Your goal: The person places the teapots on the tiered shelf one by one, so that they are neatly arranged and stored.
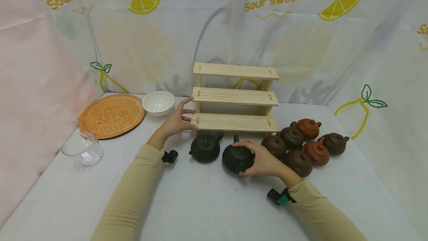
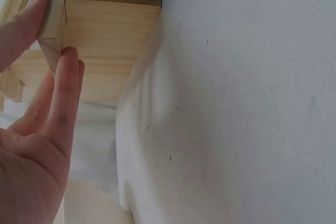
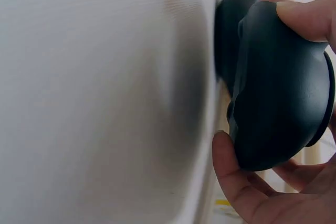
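- A white cloth covered the table; a lemon-printed sheet hung behind.
- The pale three-step wooden shelf stood at the back, its left end touched by the straight fingers of the left hand.
- The right hand gripped a matte black teapot on the cloth, just beside a second black teapot; its spout was hidden.

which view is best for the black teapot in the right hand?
Head view: the whole black teapot sits on the table with the right hand curled around it. Right wrist shows only its dark body close up, fingers gripping. Left wrist shows none of it clearly.
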Motion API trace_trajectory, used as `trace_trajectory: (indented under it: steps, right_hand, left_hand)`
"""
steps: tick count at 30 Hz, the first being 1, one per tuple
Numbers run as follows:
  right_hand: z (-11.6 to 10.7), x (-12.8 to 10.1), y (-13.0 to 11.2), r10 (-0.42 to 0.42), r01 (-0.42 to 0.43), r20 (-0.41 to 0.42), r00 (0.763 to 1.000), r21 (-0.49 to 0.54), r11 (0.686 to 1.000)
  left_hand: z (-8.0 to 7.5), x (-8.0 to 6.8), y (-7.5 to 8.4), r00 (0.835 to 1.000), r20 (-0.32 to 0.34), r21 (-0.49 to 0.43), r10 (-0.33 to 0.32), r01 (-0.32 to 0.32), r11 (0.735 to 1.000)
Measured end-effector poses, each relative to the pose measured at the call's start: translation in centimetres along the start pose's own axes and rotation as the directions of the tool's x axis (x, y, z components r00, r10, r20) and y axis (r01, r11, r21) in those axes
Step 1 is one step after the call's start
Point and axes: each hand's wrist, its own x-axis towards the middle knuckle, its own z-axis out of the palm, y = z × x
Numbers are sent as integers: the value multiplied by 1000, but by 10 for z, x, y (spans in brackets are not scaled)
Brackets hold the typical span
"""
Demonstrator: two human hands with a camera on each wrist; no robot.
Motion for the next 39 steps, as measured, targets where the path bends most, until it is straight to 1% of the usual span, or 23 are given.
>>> trace_trajectory:
  steps: [5,11,14,19,23,31,39]
  right_hand:
    - [-9,2,-10,-16,16,-7,1000,-7,1000]
    - [-21,6,-22,-25,25,-14,1000,-1,1000]
    - [-29,9,-30,-42,41,-22,999,-15,999]
    - [-38,18,-38,-63,62,-34,997,-22,998]
    - [-44,31,-41,-52,51,-48,998,-26,998]
    - [-60,63,-49,-66,61,-91,994,-59,996]
    - [-74,102,-56,-56,47,-123,991,-75,996]
  left_hand:
    - [0,0,0,1000,-9,22,6,-5,1000]
    - [2,1,-1,1000,-7,6,7,-7,1000]
    - [3,3,-1,1000,-9,3,9,-9,1000]
    - [3,2,1,1000,-5,4,14,-14,1000]
    - [1,0,0,1000,-9,6,2,-2,1000]
    - [1,-2,0,1000,-21,15,-10,10,1000]
    - [2,-2,1,1000,-23,11,-6,6,1000]
